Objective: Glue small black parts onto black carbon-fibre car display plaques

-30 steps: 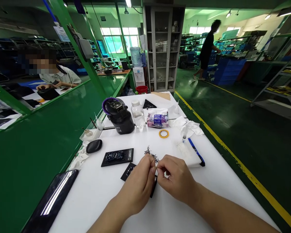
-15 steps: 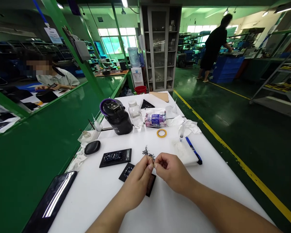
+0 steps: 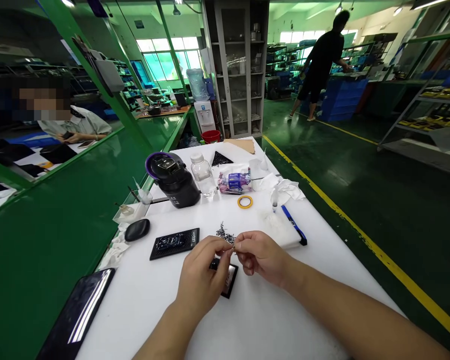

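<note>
Beside spiky black slivers (image 3: 225,234), left hand (image 3: 201,270) and right hand (image 3: 264,256) pinch closed — contents unclear.

Light diffuse, mainly from overhead lamps (image 3: 338,9). Table (image 3: 135,300) bright around left hand (image 3: 202,272) and right hand (image 3: 264,255); shadows under them faint, soft-edged. Windows (image 3: 154,59) far beyond the hands blown out, greenish. Far left of them dim, pixel mosaic over 1 co-worker (image 3: 84,124). Panel (image 3: 77,315), left of the hands: hard white glare streaks. Floor (image 3: 322,165) to their right dark, dull sheen. Wide-angle stretch towards frame edges. Piece (image 3: 233,248) between the hands too small to resolve.
</note>
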`<state>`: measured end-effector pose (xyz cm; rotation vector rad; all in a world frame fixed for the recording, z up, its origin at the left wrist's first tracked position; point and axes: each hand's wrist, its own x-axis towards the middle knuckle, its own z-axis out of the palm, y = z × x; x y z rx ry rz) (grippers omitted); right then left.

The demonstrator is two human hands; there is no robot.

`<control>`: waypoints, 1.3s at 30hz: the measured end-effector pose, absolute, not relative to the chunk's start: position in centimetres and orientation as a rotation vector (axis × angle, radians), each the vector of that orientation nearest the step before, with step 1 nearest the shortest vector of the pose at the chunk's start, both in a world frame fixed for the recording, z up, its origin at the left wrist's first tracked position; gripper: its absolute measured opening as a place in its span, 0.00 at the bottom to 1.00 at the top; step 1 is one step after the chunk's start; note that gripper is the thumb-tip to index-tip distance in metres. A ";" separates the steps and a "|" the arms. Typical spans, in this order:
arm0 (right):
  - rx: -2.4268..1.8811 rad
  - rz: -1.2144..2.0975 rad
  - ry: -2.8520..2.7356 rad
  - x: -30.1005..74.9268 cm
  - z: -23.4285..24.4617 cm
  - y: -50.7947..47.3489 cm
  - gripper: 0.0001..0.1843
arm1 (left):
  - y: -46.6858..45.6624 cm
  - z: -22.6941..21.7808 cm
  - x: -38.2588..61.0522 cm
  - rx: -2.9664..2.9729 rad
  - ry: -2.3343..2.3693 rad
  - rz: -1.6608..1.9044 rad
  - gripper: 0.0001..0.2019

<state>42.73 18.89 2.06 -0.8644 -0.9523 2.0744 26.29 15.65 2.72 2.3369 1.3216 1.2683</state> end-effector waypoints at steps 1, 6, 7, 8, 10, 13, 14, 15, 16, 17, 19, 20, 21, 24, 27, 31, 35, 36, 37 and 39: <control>-0.853 2.095 -0.941 42.8 2.2 18.9 0.06 | 15.6 2.8 26.3 2.319 1.326 1.264 0.06; -0.809 2.167 -0.912 42.9 2.5 18.9 0.06 | 15.5 3.2 26.4 2.254 1.358 1.246 0.06; -0.811 2.167 -0.915 43.0 2.5 18.9 0.06 | 15.6 3.2 26.4 2.248 1.361 1.248 0.06; -0.816 2.163 -0.921 43.0 2.6 18.8 0.06 | 15.6 3.3 26.4 2.246 1.360 1.254 0.06; -0.830 2.148 -0.937 43.0 2.5 18.8 0.05 | 15.6 3.4 26.4 2.251 1.355 1.262 0.05; -0.841 2.134 -0.968 43.0 2.6 18.9 0.05 | 15.5 3.5 26.4 2.268 1.354 1.261 0.05; -0.845 2.130 -0.982 43.0 2.6 18.9 0.05 | 15.5 3.5 26.3 2.279 1.352 1.259 0.05; -0.850 2.125 -1.001 43.0 2.6 18.9 0.06 | 15.5 3.5 26.2 2.288 1.351 1.255 0.06; -0.856 2.118 -1.020 43.0 2.6 18.9 0.06 | 15.5 3.5 26.0 2.294 1.358 1.249 0.06; -0.862 2.111 -1.031 43.0 2.6 18.8 0.07 | 15.6 3.6 25.7 2.291 1.381 1.248 0.06; -0.916 1.988 -1.158 43.0 2.5 18.5 0.08 | 15.8 4.0 24.8 2.203 1.536 1.273 0.06; -0.965 1.839 -1.308 43.0 2.4 18.2 0.08 | 16.0 4.4 24.2 2.090 1.664 1.302 0.07; -1.015 1.631 -1.502 42.9 2.3 17.8 0.08 | 16.2 4.8 23.5 1.934 1.795 1.340 0.07; -1.098 0.991 -2.052 42.8 1.6 16.6 0.20 | 16.2 6.3 21.3 1.497 1.984 1.409 0.12; -1.114 0.807 -2.345 42.2 0.6 15.7 0.30 | 14.5 6.7 19.7 1.571 1.987 1.301 0.14; -1.053 0.650 -2.475 40.9 -0.3 14.7 0.22 | 9.8 4.1 19.2 1.846 1.990 1.120 0.11; -0.717 0.638 -2.516 39.6 -1.2 13.9 0.21 | 5.1 0.5 19.4 1.738 2.107 1.095 0.10; -0.619 0.640 -2.520 39.4 -1.4 13.7 0.21 | 4.2 -0.2 19.5 1.703 2.146 1.100 0.10; -0.541 0.652 -2.517 39.3 -1.6 13.7 0.22 | 3.6 -0.7 19.7 1.678 2.188 1.116 0.10; -0.458 0.695 -2.499 39.3 -1.9 13.7 0.25 | 2.9 -1.4 20.2 1.678 2.273 1.166 0.08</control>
